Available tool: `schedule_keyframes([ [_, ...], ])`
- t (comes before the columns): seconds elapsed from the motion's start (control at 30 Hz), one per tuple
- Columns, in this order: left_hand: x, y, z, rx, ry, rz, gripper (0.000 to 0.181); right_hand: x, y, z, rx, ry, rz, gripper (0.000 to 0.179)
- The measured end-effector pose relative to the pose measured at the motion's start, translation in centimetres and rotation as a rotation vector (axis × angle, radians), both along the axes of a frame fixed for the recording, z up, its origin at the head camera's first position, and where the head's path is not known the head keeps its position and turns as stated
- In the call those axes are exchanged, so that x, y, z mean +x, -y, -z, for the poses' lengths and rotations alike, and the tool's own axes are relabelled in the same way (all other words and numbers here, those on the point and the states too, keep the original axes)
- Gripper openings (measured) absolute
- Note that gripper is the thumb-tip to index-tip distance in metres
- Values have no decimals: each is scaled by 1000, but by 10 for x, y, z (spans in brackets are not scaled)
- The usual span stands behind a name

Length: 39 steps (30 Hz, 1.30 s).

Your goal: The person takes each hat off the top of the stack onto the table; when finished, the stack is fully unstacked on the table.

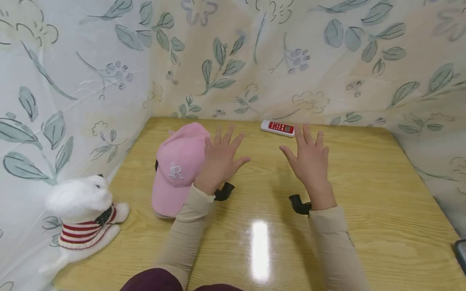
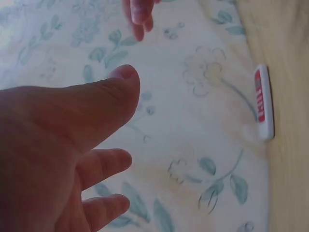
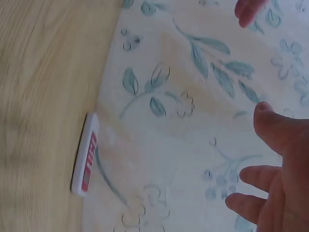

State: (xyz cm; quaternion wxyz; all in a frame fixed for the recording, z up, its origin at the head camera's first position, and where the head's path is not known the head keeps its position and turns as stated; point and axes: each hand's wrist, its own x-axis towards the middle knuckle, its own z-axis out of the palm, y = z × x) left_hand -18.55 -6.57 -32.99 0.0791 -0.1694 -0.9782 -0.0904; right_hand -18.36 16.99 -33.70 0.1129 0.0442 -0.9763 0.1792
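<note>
Both hands are held up over the wooden table with fingers spread, and neither holds anything. In the head view the left hand is in front of the right side of a pink cap with a white embroidered letter, partly hiding it. Whether it touches the cap I cannot tell. Farther right, the right hand is nearest to a white remote control with a red face, lying at the table's back edge. Both wrist views also show the remote control, beyond spread fingers.
A white plush animal in a striped sweater sits at the table's left edge. Floral fabric hangs behind and beside the wooden table. A dark-edged object, cut off by the frame, is at the far right.
</note>
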Motion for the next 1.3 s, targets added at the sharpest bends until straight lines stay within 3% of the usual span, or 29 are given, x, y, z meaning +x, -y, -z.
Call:
schedule_keyframes([
  [0.13, 7, 31, -6, 22, -25, -19, 68, -5, 23, 4, -22, -62, -71, 73],
  [0.3, 21, 77, -7, 85, -149, -22, 61, -7, 61, 11, -148, -80, -181, 64],
  [0.43, 38, 115, 3, 197, -224, -70, 55, -9, 96, 18, -249, -9, -254, 57],
  [0.57, 50, 143, 17, 295, -234, -139, 53, -11, 126, 27, -302, 34, -296, 51],
  [0.73, 62, 168, 38, 381, -151, -259, 51, -14, 154, 41, -441, 68, -324, 42],
  [0.97, 73, 187, 66, 478, 99, -449, 55, -19, 177, 55, -693, 151, -288, 34],
  [1.1, 78, 192, 78, 565, 198, -498, 54, -23, 184, 57, -829, 218, -237, 33],
  [1.3, 78, 196, 84, 604, 223, -518, 51, -25, 189, 58, -1006, 290, -241, 29],
])
